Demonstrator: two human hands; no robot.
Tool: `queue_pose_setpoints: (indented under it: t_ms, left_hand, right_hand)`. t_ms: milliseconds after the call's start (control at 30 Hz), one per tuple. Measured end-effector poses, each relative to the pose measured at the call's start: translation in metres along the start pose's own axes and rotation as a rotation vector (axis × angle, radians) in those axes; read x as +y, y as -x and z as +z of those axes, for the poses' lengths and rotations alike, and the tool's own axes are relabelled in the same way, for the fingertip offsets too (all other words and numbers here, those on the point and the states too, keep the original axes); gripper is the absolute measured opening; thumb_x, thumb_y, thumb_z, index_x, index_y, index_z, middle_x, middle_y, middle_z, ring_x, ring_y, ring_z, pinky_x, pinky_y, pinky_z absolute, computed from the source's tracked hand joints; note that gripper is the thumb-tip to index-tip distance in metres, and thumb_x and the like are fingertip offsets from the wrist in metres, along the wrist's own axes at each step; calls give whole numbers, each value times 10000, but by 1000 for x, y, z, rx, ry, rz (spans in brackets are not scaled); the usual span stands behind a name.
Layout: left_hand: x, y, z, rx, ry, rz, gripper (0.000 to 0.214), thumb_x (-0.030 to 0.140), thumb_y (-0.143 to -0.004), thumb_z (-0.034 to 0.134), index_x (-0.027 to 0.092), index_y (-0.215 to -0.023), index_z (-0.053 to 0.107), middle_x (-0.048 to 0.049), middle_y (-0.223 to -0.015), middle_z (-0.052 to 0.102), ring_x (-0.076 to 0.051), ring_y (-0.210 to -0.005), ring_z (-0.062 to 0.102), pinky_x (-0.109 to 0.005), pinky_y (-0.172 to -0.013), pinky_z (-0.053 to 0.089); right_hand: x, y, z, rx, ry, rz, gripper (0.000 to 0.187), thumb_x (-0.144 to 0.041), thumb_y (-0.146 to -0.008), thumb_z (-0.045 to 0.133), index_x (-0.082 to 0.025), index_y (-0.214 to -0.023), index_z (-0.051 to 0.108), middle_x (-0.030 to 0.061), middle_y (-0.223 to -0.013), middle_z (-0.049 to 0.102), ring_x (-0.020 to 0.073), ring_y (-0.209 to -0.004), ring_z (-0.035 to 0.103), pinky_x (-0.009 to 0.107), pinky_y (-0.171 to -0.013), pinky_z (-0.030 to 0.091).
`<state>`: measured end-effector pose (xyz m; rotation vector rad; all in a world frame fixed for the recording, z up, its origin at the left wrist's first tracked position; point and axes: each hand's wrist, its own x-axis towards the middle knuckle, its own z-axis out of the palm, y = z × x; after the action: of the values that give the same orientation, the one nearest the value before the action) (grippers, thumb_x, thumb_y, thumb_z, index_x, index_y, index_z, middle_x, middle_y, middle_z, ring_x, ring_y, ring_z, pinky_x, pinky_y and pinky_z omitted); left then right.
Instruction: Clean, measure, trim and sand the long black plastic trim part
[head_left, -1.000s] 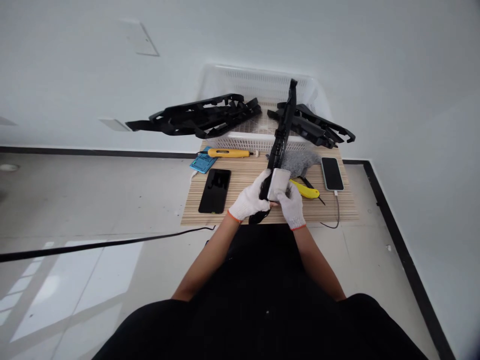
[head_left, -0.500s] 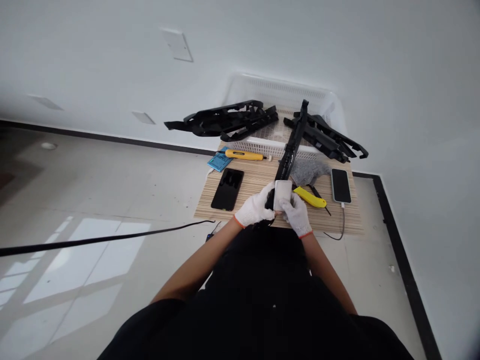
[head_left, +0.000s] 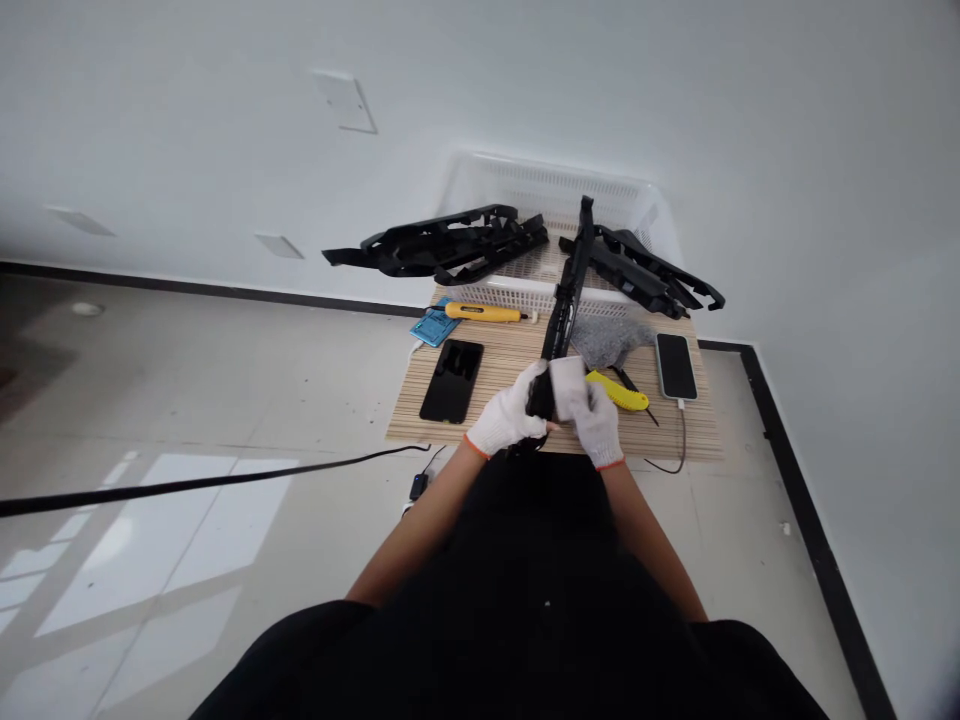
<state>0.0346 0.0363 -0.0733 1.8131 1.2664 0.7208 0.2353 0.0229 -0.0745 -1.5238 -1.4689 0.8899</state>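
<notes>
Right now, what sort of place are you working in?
Probably an improvised floor workstation: a striped bamboo mat on pale floor tiles, a white plastic lattice basket holding long black plastic frames, and a yellow utility knife.

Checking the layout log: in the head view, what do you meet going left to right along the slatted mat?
Black phone → left hand gripping a long black plastic part → right hand holding a pale block against it → white phone.
</notes>
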Motion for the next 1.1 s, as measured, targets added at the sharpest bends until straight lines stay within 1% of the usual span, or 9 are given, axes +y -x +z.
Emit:
queue_pose_setpoints:
  t_ms: [100, 233, 433, 567, 767, 867, 933, 1000, 1100]
  left_hand:
    - [4, 1, -2, 4, 11, -17, 1225, 503, -655, 873, 198, -1649, 224, -156, -1558, 551, -383, -1426, 540, -478, -1181, 456]
    - [5, 1, -4, -11, -3, -23, 1285, 472, -621, 888, 195, -1664, 191, -175, -1603, 494, -398, -1445, 514, -476, -1184, 455]
    - [4, 2, -5, -14, -45, -27, 1335, 537, -637, 871, 129, -1674, 136, -226, -1583, 501, -420, -1413, 543, -474, -1135, 500]
    - [-2, 1, -7, -12, 14, 40, 1344, 598, -657, 851, 124, -1676, 115, -231, -1621, 448, -412, -1475, 466, -471, -1166, 472]
    - [-13, 34, -13, -42, 90, 155, 1382, 629, -610, 911, 205, -1673, 137, -210, -1616, 455, -400, -1436, 521, -507, -1143, 506]
    - [-11, 61, -4, 41, -68, 264, 1166, 532, -602, 949, 222, -1569, 376, -201, -1599, 453, -406, -1437, 508, -531, -1125, 521]
    - [-10, 72, 4, 117, -251, 220, 772, 323, -745, 872, 265, -1433, 526, -149, -1520, 540, -356, -1362, 581, -513, -1082, 552]
    - [-10, 76, 12, 168, -359, 208, 545, 202, -820, 776, 281, -1329, 600, -104, -1378, 645, -302, -1231, 663, -458, -992, 596]
    - [-12, 72, 17, 195, -415, 267, 477, 317, -841, 791, 269, -1288, 631, -86, -1211, 718, -277, -1065, 710, -413, -856, 617]
  right_hand:
    - [-3, 3, 1, -57, -16, 35, 353, -552, -770, 687, -215, -855, 627, 17, -754, 666, 209, -708, 588, 307, -650, 472]
    - [-4, 4, 3, 9, -46, 87, 362, -571, -873, 565, -221, -955, 607, 46, -879, 696, 227, -794, 624, 331, -723, 501]
    - [-2, 4, 2, -149, -88, 116, 346, -554, -884, 559, -225, -980, 606, -34, -628, 604, 160, -492, 485, 288, -510, 428]
    - [-7, 2, 0, -185, -26, 77, 301, -502, -781, 717, -223, -867, 644, -22, -730, 674, 177, -682, 585, 284, -664, 465]
    - [-6, 6, 7, -55, 56, 94, 345, -555, -889, 634, -223, -973, 674, 26, -840, 715, 236, -804, 643, 332, -737, 480]
    - [-2, 8, 9, -53, 61, 77, 323, -534, -908, 629, -235, -1018, 682, 22, -844, 723, 238, -792, 654, 338, -728, 496]
    - [-2, 9, 9, -46, 67, 66, 295, -522, -918, 623, -244, -1001, 677, 19, -830, 717, 238, -787, 657, 341, -724, 503]
    - [-3, 10, 7, -64, 56, 69, 285, -529, -912, 634, -245, -928, 655, 12, -771, 692, 225, -727, 643, 324, -665, 492]
    - [-8, 7, 2, -177, -85, 156, 318, -550, -902, 642, -242, -842, 591, -22, -607, 608, 174, -511, 554, 281, -491, 419]
